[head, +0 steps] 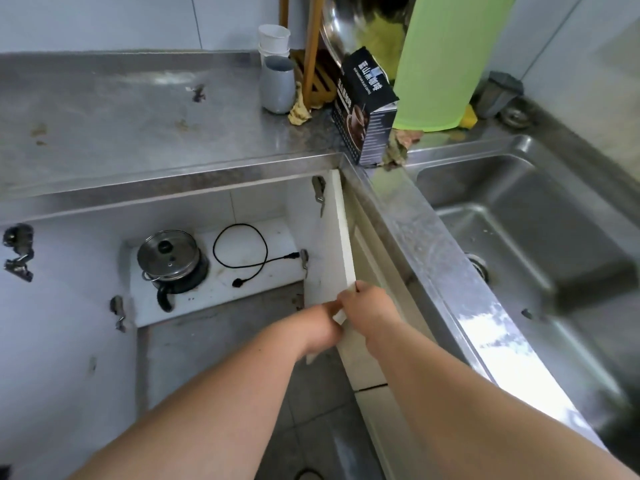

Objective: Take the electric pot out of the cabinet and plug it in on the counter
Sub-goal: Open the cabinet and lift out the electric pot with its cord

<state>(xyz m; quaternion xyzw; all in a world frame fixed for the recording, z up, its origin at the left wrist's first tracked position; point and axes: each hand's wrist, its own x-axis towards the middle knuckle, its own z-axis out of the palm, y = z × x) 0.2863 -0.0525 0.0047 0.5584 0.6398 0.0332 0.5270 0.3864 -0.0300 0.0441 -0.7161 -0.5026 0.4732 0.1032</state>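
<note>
Steel covers the surface (138,109) above an open cabinet (214,209), and on the white shelf (249,282) inside it stands the electric pot (171,263), its lid (168,255) on and its black handle (163,299) pointing toward the camera. Just beside the pot on the same shelf lies a black cord (242,254), curled in a loop with its plug (237,282) resting near the shelf's front edge, apart from the pot. Both hands are at the lower edge of the white cabinet door (334,237), which stands swung open on the right: the left hand (320,329) holds the inner side with its fingers closed on the door's edge, and the right hand (369,303) grips the outer side, its fingers wrapped around the same edge. Up on the surface stands a grey cup (278,85) with white cups (273,39) behind it, and a dark coffee box (367,105) sits at the corner by the sink (540,216), whose basin holds nothing I can make out.
</note>
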